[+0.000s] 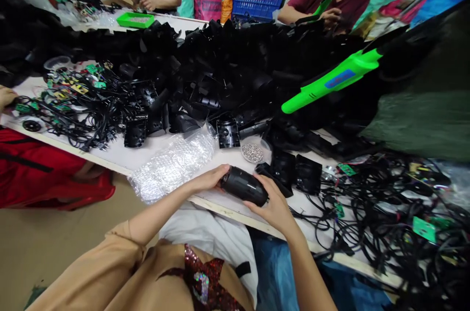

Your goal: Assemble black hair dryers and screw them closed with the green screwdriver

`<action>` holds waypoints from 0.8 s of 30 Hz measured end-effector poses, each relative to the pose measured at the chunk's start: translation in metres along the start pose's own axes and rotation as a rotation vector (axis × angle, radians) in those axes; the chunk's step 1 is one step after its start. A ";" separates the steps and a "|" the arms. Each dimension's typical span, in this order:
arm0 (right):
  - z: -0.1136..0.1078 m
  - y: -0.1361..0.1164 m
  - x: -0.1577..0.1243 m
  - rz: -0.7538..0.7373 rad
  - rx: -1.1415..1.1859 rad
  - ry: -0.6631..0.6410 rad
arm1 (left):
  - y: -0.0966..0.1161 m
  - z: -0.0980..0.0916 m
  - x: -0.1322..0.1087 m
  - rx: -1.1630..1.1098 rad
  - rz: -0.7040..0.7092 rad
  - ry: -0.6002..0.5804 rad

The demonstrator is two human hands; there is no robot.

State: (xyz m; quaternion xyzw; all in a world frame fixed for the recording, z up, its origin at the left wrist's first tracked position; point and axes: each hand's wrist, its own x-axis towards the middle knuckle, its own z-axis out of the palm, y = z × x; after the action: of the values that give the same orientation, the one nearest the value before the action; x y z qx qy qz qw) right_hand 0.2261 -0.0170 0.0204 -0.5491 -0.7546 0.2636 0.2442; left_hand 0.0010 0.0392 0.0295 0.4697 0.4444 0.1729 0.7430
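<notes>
A black rounded plastic housing [245, 185] lies tilted between my two hands, just above the table's near edge. My left hand [212, 178] grips its left end, fingers partly hidden behind it. At the other end my right hand [270, 203] is wrapped round it, thumb below and fingers on top. Just beyond stands a clear bowl of small metal screws [252, 153]. Black half-shells [308, 174] lie to the right of my right hand. Left of the bowl is another open black shell [228, 133]. Bubble wrap [176, 161] spreads beside my left forearm.
A bright green electric screwdriver [332, 83] hangs over the heap of black plastic parts [220, 66]. Tangled cables with green circuit boards [424, 229] cover the right; more cables [95, 115] lie left. Two people work across the table; another hand [6, 97] shows at far left.
</notes>
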 end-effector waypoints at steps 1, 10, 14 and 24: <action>0.001 0.000 -0.001 -0.003 -0.009 0.002 | 0.000 -0.001 -0.001 0.049 0.005 0.013; 0.026 0.009 -0.010 -0.086 -0.134 0.107 | 0.048 -0.074 0.012 0.821 0.408 0.530; 0.039 0.015 -0.016 -0.084 -0.165 0.219 | 0.099 -0.125 0.040 0.872 0.490 0.824; 0.083 0.034 -0.024 -0.084 -0.190 0.531 | 0.156 -0.174 0.103 0.702 0.548 0.974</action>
State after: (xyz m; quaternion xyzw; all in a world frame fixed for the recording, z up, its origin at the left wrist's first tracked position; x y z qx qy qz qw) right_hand 0.2016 -0.0420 -0.0654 -0.5874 -0.7078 0.0286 0.3914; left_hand -0.0610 0.2813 0.0821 0.6481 0.6242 0.3934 0.1888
